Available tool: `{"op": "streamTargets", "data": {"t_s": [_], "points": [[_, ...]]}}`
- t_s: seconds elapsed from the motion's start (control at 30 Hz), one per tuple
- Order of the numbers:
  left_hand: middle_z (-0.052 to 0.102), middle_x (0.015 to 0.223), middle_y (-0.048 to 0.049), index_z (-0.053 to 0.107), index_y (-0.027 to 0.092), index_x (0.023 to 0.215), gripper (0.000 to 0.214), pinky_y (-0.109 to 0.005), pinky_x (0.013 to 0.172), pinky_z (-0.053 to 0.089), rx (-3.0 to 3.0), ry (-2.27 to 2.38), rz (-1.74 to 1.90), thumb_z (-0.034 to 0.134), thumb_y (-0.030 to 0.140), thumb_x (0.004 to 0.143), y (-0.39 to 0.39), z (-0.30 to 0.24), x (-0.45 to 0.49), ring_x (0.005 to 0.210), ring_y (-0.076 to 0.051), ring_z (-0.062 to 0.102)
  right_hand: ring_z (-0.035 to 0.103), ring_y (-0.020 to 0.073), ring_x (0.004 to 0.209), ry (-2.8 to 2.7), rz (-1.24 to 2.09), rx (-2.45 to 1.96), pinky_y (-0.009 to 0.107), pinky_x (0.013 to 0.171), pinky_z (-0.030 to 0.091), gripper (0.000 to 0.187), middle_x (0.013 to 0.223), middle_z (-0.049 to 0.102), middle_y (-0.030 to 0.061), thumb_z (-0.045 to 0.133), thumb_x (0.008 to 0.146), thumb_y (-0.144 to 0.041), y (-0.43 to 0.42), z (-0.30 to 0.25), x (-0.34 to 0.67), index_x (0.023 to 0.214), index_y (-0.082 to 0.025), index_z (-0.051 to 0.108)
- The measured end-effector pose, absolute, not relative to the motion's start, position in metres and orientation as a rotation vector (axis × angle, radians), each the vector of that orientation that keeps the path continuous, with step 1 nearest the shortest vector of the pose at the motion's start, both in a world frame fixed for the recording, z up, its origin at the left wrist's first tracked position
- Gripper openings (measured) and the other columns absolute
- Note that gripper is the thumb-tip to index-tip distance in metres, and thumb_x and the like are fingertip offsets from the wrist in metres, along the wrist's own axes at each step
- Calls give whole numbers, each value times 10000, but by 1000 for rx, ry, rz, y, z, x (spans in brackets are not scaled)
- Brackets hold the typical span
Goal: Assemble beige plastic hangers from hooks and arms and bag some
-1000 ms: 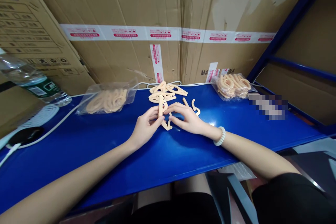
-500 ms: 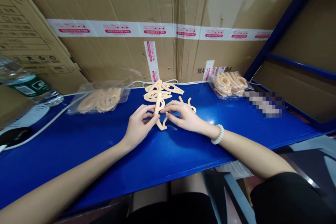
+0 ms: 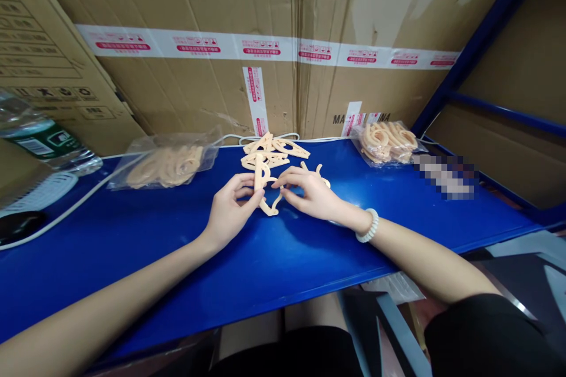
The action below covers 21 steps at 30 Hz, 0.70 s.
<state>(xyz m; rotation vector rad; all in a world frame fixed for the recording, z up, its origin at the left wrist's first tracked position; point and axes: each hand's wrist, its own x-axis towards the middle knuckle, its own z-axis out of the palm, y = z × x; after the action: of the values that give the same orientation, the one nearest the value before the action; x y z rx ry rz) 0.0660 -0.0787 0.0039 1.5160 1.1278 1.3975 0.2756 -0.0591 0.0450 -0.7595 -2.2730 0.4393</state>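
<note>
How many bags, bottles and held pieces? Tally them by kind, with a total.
Clear plastic bags of peach parts: 2
Clear plastic water bottle, green label: 1
Peach plastic hook piece held in left hand and right hand: 1
Total: 4

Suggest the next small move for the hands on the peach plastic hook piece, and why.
Probably press the right hand harder against the peach plastic hook piece: the left hand pinches it upright over the blue tabletop, and both hands meet on it.
</note>
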Motion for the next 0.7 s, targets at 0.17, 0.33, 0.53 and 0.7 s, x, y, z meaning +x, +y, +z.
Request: {"op": "streamTargets", "data": {"t_s": [0.17,0.33,0.53,0.7], "points": [[735,976,-89,634,163,1065,375,-251,680,600,1535,1098,1420,794,354,784,-79,6,66,860,-212,719,658,185,919,-2270,458,-765,336,842,529,182,1009,701,80,548,908,-105,-60,47,276,991,-165,698],[736,956,-76,638,167,1064,360,-244,680,591,1551,1083,1411,788,357,797,-81,8,66,844,-200,716,648,169,829,-2279,495,-779,312,776,521,158,964,714,73,576,894,-133,-59,51,276,966,-153,716],[736,971,-75,648,170,1072,372,-254,700,587,1552,1082,1395,791,363,787,-83,9,65,843,-197,713,671,153,750,-2254,745,-871,274,670,523,163,954,736,72,610,878,-200,-58,58,279,962,-146,739],[738,950,-66,640,172,1076,354,-247,677,583,1577,1077,1369,770,350,800,-85,11,65,802,-186,715,689,151,699,-2202,1021,-862,291,676,560,249,909,731,77,638,869,-293,-60,65,286,1014,-115,735]]}}
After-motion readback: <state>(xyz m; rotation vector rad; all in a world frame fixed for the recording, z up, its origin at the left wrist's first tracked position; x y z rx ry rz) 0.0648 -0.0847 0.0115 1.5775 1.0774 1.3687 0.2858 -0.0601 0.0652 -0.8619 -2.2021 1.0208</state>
